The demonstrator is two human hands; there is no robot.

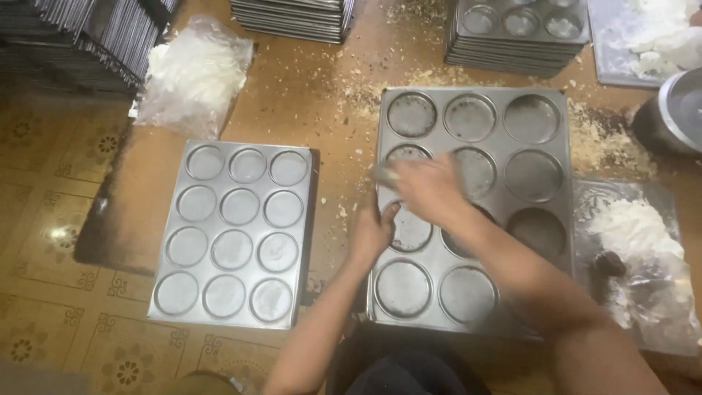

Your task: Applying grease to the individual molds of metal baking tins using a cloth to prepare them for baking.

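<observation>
From my seat at the feed, the biggest thing is the brown work surface (322, 95), scattered with crumbs, with tray stacks (292, 18) along the twelve o'clock edge. The metal tray with twelve round cups (541, 219) lies at about three o'clock from frame centre, directly before me; a second twelve-cup tray (234, 230) sits well apart at nine o'clock, its cups looking uniformly dull. A plastic sheet of white fat (636, 230) lies just beside the near tray at its three o'clock side, and another bag of white stuff (194, 69) sits at eleven o'clock.

My left hand (373, 230) rests on the near tray's nine o'clock edge, fingers together and flat, steadying it. My right hand (428, 190) is blurred over the left column's upper cups; its fingers seem bunched around something pale, though I cannot tell for sure.

I judge the step in hand is wiping the cups one by one. The next move calls for shifting the right hand to a neighbouring cup while the left keeps the tray from sliding.
</observation>
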